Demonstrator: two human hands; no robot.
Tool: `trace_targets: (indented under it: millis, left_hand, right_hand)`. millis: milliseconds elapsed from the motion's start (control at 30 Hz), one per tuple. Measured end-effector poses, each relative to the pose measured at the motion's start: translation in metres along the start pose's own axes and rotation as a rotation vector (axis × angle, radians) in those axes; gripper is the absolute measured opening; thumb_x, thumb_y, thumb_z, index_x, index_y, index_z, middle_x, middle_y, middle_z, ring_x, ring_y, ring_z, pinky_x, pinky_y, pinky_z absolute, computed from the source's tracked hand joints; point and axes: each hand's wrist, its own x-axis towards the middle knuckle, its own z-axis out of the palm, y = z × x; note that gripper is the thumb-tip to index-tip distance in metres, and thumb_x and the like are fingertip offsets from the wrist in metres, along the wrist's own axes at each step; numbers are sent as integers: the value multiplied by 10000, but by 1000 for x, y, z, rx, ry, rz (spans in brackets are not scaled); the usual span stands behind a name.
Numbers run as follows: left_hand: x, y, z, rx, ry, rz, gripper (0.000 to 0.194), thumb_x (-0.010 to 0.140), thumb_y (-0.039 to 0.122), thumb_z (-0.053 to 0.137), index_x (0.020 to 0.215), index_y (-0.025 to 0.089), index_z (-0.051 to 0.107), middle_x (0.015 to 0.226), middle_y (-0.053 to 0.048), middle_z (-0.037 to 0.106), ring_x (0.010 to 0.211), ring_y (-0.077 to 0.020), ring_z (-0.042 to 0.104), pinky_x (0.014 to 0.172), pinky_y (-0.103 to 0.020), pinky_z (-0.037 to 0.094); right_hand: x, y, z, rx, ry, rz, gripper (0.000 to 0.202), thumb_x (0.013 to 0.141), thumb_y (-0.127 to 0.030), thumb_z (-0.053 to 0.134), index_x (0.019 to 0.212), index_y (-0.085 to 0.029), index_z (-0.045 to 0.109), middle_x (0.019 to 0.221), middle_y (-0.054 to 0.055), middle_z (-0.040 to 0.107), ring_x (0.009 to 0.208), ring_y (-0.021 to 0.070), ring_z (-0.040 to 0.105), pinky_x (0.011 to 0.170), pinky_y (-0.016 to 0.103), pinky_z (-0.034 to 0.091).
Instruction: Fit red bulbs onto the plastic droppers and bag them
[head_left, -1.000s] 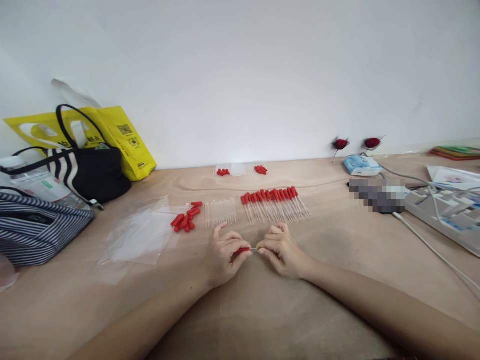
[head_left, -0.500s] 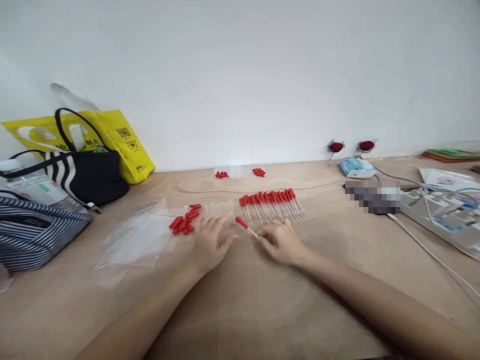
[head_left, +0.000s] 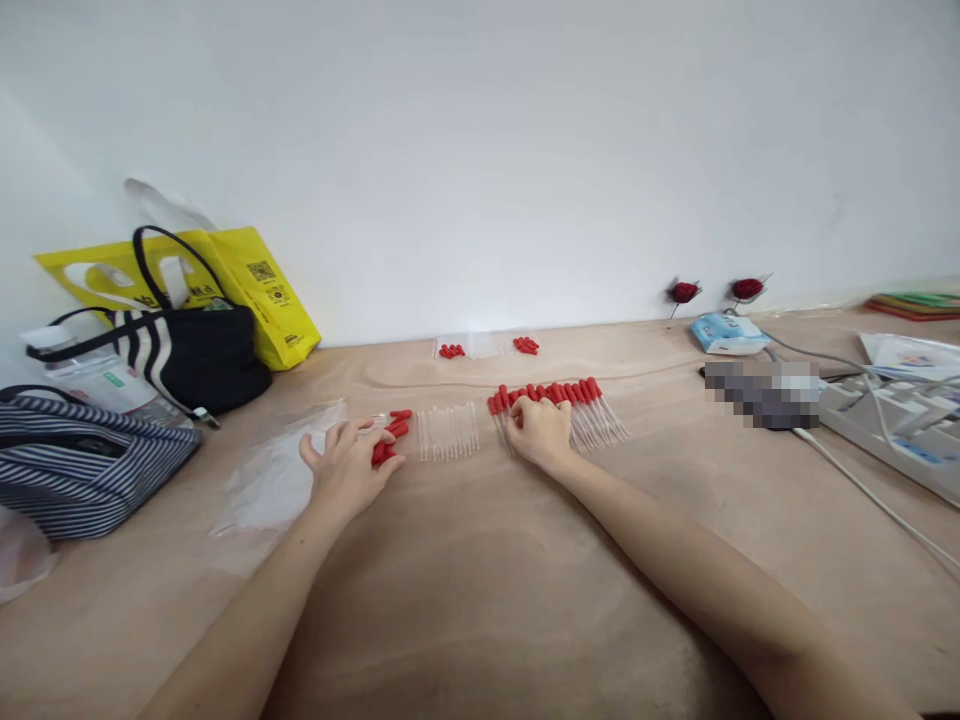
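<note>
My left hand (head_left: pixel 351 462) reaches over the pile of loose red caps (head_left: pixel 400 425), its fingers apart and touching or just above them; part of the pile is hidden beneath it. My right hand (head_left: pixel 538 432) is closed at the left part of the row of red-capped clear tubes (head_left: pixel 589 400), fingers pinched round something at the row that I cannot make out. Between the hands lies a row of thin clear tubes without caps (head_left: pixel 448 432). Clear plastic bags (head_left: pixel 262 490) lie left of the caps, partly under my left hand.
Small bags with red caps (head_left: pixel 526 345) lie by the wall. On the left stand a yellow bag (head_left: pixel 281 310), a black bag (head_left: pixel 217 355) and a striped pouch (head_left: pixel 142 475). At right are a blue packet (head_left: pixel 727 334), a power strip (head_left: pixel 892 425) and cables.
My right hand has moved up and left to the capped row with the capped tube it held. My left hand has gone left, from the bare tubes to the red caps. The view has shifted slightly.
</note>
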Motion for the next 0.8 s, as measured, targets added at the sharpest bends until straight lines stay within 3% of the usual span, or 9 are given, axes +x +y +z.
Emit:
trace_targets:
  millis: [200,333,500,800]
  left_hand:
    - [2,-7,-1,83,-46,152,87,695,296,626,772,255,624,1090,-92,558,1064,-296,439,913,-618,161]
    - [2,-4,-4,134,-55,144,168,687,355,627,768,214,584,1061,-105,564,1039,-295,454,918,-608,161]
    - [0,-4,-4,178,-59,120,173,702,359,602,763,201,567,1047,-113,564,1028,-294,459,922,-594,168]
    - [0,-7,3,116,-40,223,116,740,300,570,801,252,657,1077,-85,576,1024,-287,476,934,-574,159]
  right_hand:
    - [-1,-6,-1,-17,-7,-30,238,799,-323,422,796,-199,625,778,55,658,811,194,536,721,348,191]
    - [0,-25,1,-14,0,-64,236,783,-322,428,756,-196,626,766,56,655,798,200,536,731,366,192]
    - [7,-49,7,-60,-109,-39,247,746,-311,454,752,-154,644,761,111,652,784,233,553,745,391,209]
    - [18,-56,17,-89,-174,62,247,733,-264,471,783,-125,669,798,157,659,770,240,574,789,410,190]
